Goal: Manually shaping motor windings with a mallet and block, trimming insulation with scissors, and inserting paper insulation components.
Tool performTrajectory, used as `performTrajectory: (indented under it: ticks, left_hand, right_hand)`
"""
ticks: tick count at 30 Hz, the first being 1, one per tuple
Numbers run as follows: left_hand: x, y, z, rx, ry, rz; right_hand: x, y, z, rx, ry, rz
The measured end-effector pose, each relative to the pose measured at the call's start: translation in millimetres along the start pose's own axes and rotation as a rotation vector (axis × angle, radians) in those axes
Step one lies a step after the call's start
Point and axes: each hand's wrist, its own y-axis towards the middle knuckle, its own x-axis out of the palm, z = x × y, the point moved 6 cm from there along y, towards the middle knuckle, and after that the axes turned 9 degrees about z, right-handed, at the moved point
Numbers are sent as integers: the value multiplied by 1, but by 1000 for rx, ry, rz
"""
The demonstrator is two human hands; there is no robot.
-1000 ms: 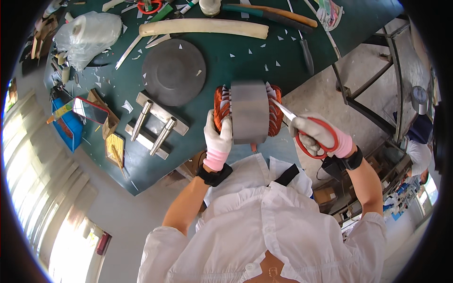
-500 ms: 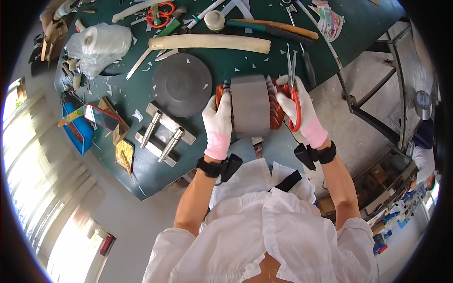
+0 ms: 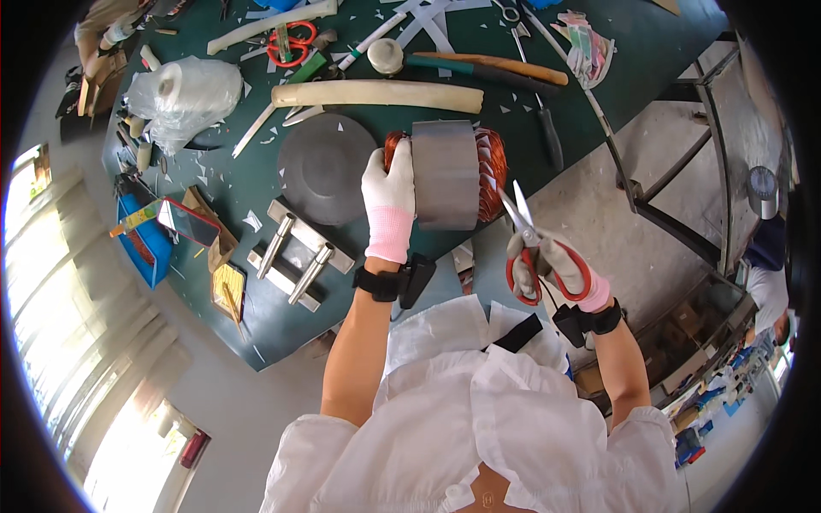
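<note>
A motor stator (image 3: 445, 175), a grey steel ring with copper windings showing at both ends, lies on its side at the near edge of the green table. White insulation tips stick out among the copper windings (image 3: 491, 175) at its right end. My left hand (image 3: 389, 192), in a white glove with a pink cuff, grips the stator's left end; its fingertips are hidden behind it. My gloved right hand (image 3: 560, 272) is closed in the red handles of the scissors (image 3: 524, 224). Their blades are spread and point up toward the stator's right end, just short of it.
A dark round disc (image 3: 327, 169) and a metal frame with two rods (image 3: 295, 256) lie left of the stator. Beyond it are a pale curved bar (image 3: 376, 96), a mallet (image 3: 487, 70) and a screwdriver (image 3: 549, 137). A black metal rack (image 3: 676, 192) stands at right.
My right hand has left the stator's right end and moved down and nearer. The scissors, earlier upright with blades together, now have their blades spread toward the windings. My left hand stays on the stator.
</note>
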Motion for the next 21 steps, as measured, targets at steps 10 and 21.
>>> performTrajectory:
  ticks: [10,21]
  left_hand:
    - [2,7,-4,9,42,60]
    - [-1,8,-5,68,88,90]
  right_hand:
    - [-5,34,-3,55,102,-134]
    - [-1,17,-15,165,25,3]
